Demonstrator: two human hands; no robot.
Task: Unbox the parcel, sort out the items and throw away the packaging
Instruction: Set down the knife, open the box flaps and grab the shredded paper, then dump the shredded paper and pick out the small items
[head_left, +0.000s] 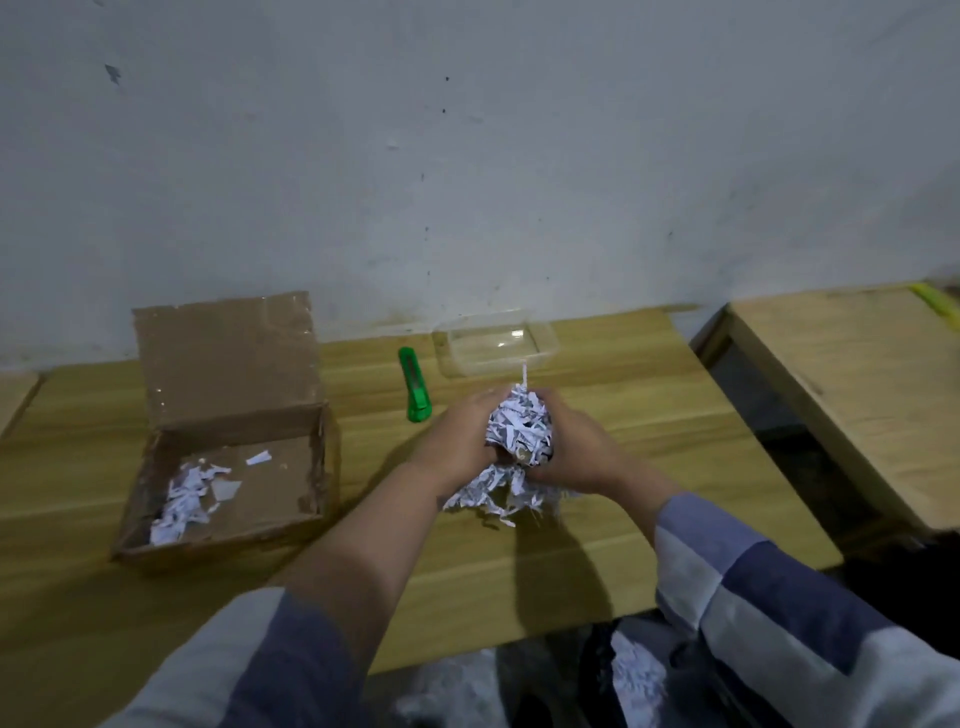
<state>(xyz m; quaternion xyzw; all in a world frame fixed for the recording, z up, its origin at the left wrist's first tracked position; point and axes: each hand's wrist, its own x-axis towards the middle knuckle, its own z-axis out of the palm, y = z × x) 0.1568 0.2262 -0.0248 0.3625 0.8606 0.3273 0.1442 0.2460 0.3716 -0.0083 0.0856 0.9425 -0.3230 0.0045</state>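
An open brown cardboard box (228, 467) sits on the left of the wooden table, its lid flap raised; a few scraps of shredded white paper lie in its left corner. Over the table's middle, my left hand (457, 441) and my right hand (576, 452) are cupped around a bundle of shredded paper (517, 431), pressing it from both sides. Some strands hang below the hands and touch the table. Anything wrapped inside the bundle is hidden.
A green utility knife (414, 384) lies behind my left hand. A clear plastic container (496, 345) stands by the wall. A second table (857, 384) is at the right across a gap. More shredded paper (636, 680) lies below the table's near edge.
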